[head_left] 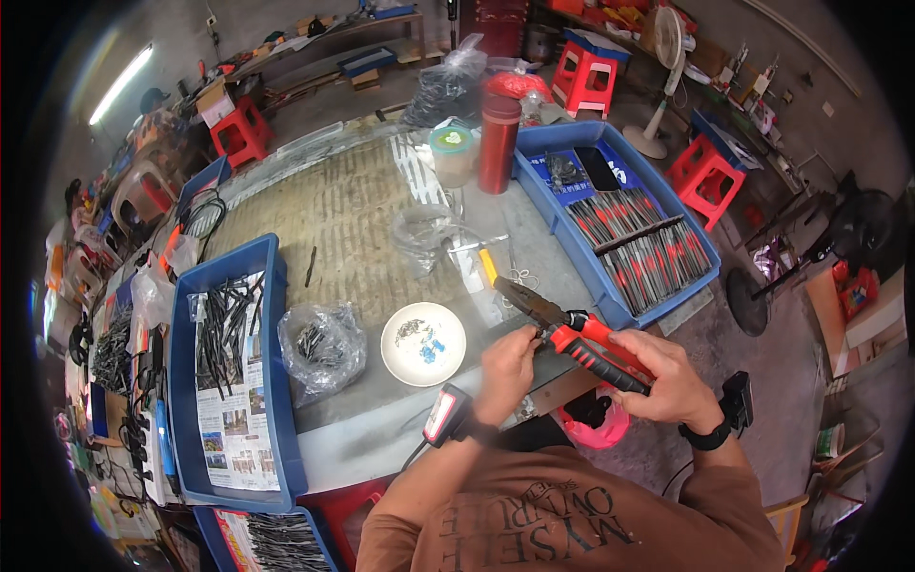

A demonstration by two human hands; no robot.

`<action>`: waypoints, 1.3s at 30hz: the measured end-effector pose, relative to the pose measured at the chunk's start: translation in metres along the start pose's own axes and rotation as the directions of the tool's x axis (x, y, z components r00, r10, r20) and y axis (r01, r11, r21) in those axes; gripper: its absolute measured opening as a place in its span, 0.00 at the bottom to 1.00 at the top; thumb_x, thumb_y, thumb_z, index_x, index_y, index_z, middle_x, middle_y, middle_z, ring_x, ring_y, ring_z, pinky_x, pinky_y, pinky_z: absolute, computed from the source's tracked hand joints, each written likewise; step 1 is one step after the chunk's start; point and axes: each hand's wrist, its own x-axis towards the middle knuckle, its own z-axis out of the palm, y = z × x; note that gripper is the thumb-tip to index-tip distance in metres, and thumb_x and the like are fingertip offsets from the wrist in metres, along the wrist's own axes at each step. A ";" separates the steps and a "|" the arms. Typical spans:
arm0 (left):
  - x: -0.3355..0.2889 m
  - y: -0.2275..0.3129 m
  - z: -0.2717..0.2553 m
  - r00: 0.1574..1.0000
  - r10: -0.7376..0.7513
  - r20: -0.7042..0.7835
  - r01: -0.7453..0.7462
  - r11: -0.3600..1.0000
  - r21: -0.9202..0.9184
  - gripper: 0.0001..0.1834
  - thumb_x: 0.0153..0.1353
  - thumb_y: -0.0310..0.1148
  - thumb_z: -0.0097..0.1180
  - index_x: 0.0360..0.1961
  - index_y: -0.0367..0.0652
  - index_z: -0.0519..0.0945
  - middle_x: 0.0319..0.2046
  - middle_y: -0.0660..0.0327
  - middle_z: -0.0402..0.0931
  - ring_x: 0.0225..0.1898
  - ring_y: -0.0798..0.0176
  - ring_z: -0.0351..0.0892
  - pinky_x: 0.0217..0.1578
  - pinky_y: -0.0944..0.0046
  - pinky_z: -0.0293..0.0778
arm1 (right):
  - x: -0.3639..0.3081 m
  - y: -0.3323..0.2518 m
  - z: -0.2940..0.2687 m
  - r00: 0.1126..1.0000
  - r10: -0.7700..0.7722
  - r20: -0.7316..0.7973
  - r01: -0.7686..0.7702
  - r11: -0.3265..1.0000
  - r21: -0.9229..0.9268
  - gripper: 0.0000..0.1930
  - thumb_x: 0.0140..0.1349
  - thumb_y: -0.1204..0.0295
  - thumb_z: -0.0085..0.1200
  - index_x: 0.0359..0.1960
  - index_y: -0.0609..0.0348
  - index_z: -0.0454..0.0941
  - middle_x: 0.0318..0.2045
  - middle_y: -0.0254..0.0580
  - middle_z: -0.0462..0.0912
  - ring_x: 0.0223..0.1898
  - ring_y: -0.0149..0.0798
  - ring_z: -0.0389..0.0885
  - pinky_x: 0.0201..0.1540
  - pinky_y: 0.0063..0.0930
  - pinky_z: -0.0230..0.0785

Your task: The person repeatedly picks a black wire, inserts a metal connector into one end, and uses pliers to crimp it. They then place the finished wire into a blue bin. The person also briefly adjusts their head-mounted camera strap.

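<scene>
My right hand [667,377] is wrapped round the red and black handles of a pair of pliers [600,357]. The pliers' dark jaws point up and to the left, over the table's near edge. Close beside the jaws, my left hand [508,372] is closed in a pinch; whatever its fingers hold is hidden. To the left of that hand sits a white bowl [426,377] with small blue and dark metal bits in it. Just beyond the jaws lies a yellow-handled tool [488,266].
At right, a blue tray [572,250] holds rows of black and red pieces and a phone. Another blue tray [277,400] at left holds black strips on newspaper. A clear plastic bag [343,355], red tumbler [498,148] and lidded tub [452,170] stand on the table.
</scene>
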 end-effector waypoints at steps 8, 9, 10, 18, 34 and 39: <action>0.000 -0.005 0.003 0.998 0.050 -0.024 -0.050 0.999 -0.011 0.08 0.49 0.19 0.54 0.33 0.38 0.76 0.29 0.52 0.77 0.31 0.50 0.78 0.31 0.61 0.74 | 0.003 -0.013 -0.021 0.983 -0.118 -0.141 0.107 0.990 -0.089 0.32 0.34 0.74 0.60 0.48 0.63 0.70 0.39 0.53 0.75 0.36 0.49 0.77 0.39 0.32 0.69; -0.001 -0.005 0.003 0.999 0.038 -0.018 -0.038 0.999 -0.013 0.08 0.49 0.19 0.54 0.33 0.38 0.76 0.29 0.52 0.77 0.31 0.50 0.78 0.31 0.61 0.74 | 0.003 -0.013 -0.021 0.982 -0.099 -0.158 0.085 0.992 -0.094 0.32 0.33 0.74 0.60 0.48 0.63 0.70 0.39 0.53 0.75 0.36 0.49 0.77 0.38 0.32 0.69; -0.001 -0.004 0.003 0.999 0.047 -0.026 -0.047 0.999 -0.001 0.08 0.49 0.19 0.54 0.33 0.38 0.76 0.29 0.52 0.77 0.31 0.50 0.78 0.31 0.61 0.74 | 0.002 -0.013 -0.019 0.975 -0.132 -0.176 0.108 0.984 -0.141 0.32 0.33 0.74 0.60 0.48 0.62 0.70 0.39 0.55 0.75 0.36 0.50 0.77 0.37 0.31 0.70; 0.001 -0.005 0.003 0.996 0.081 -0.046 -0.082 0.996 -0.029 0.08 0.48 0.20 0.55 0.32 0.37 0.76 0.28 0.52 0.77 0.30 0.49 0.78 0.31 0.60 0.74 | 0.003 -0.005 -0.015 0.997 -0.062 -0.037 0.056 0.989 -0.135 0.31 0.34 0.73 0.61 0.48 0.60 0.71 0.39 0.53 0.75 0.36 0.50 0.77 0.37 0.32 0.70; -0.002 -0.004 0.002 0.998 0.051 -0.030 -0.051 0.999 -0.003 0.08 0.49 0.19 0.54 0.33 0.36 0.76 0.29 0.50 0.77 0.31 0.50 0.78 0.32 0.61 0.74 | -0.003 -0.003 -0.012 0.977 -0.157 -0.141 0.121 0.964 -0.236 0.30 0.33 0.72 0.60 0.46 0.59 0.72 0.40 0.56 0.74 0.35 0.52 0.76 0.38 0.35 0.70; 0.001 0.001 -0.001 0.999 0.033 -0.019 -0.033 0.999 0.015 0.08 0.50 0.20 0.54 0.34 0.36 0.76 0.30 0.49 0.77 0.31 0.49 0.78 0.31 0.61 0.74 | -0.002 0.005 0.007 0.997 -0.032 -0.072 0.020 0.986 -0.165 0.29 0.36 0.72 0.60 0.47 0.61 0.70 0.41 0.54 0.74 0.38 0.52 0.76 0.41 0.34 0.70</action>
